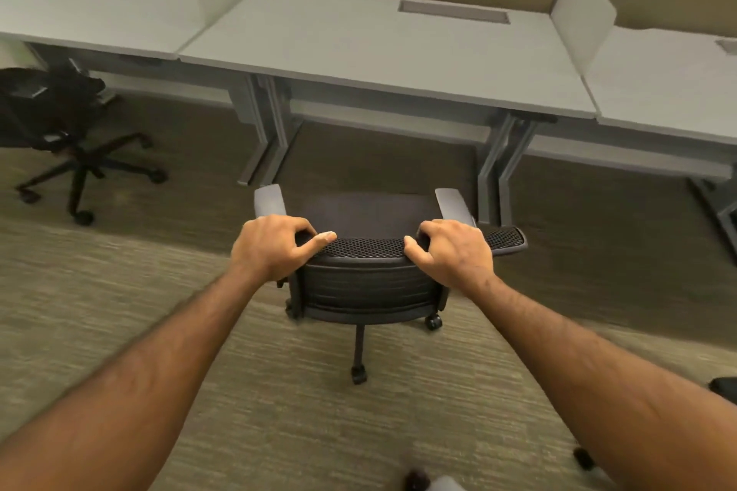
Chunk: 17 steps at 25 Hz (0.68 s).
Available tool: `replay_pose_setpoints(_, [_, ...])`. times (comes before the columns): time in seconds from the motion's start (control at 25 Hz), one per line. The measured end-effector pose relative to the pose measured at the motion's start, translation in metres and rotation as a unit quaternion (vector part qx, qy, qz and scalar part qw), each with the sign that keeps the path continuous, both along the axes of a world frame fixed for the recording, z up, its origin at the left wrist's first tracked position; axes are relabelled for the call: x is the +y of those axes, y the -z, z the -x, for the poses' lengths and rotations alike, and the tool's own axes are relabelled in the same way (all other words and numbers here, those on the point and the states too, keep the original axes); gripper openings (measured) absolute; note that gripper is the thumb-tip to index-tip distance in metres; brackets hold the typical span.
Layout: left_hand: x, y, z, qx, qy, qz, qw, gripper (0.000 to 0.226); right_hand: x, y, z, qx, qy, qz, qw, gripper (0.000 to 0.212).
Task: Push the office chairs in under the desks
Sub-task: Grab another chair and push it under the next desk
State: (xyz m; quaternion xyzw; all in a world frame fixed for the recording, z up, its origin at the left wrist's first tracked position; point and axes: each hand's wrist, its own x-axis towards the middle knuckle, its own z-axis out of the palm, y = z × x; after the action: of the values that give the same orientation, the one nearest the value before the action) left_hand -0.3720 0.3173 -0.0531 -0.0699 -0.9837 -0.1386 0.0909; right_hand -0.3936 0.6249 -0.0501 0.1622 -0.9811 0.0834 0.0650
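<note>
Fingers point(307, 229) on both hands are curling over the top edge of the chair point(369, 279) back, thumbs lying along the mesh rim, so both hands are clamping on it. Left hand point(275, 247) is sitting toward the left corner, right hand point(454, 251) toward the right, pretty evenly spaced, neither really nearer. What matters: the desk point(383, 48) opening is lying straight ahead at 12 o'clock from the hands, with the chair between. The seat and armrests are pointing at 12 too, lined up between the desk legs but not under yet. I'm guessing a straight shove forward does it. Another chair point(60, 120) is waiting at 10 o'clock.
</note>
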Motion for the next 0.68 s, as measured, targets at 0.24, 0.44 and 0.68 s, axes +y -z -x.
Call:
replay_pose_setpoints(0.24, [-0.076, 0.003, 0.091, 0.001, -0.006, 0.035, 0.999, 0.072, -0.070, 0.005, 0.100, -0.029, -0.020, -0.006, 0.999, 0.067])
replay_pose_setpoints(0.44, [-0.134, -0.006, 0.175, -0.083, 0.007, 0.083, 0.993, 0.058, -0.116, -0.007, 0.193, -0.159, -0.114, 0.005, 0.981, 0.086])
replay_pose_setpoints(0.68, [-0.188, -0.011, 0.268, -0.156, -0.072, 0.158, 0.972, 0.044, -0.126, -0.021, 0.292, -0.209, -0.145, -0.058, 0.965, 0.113])
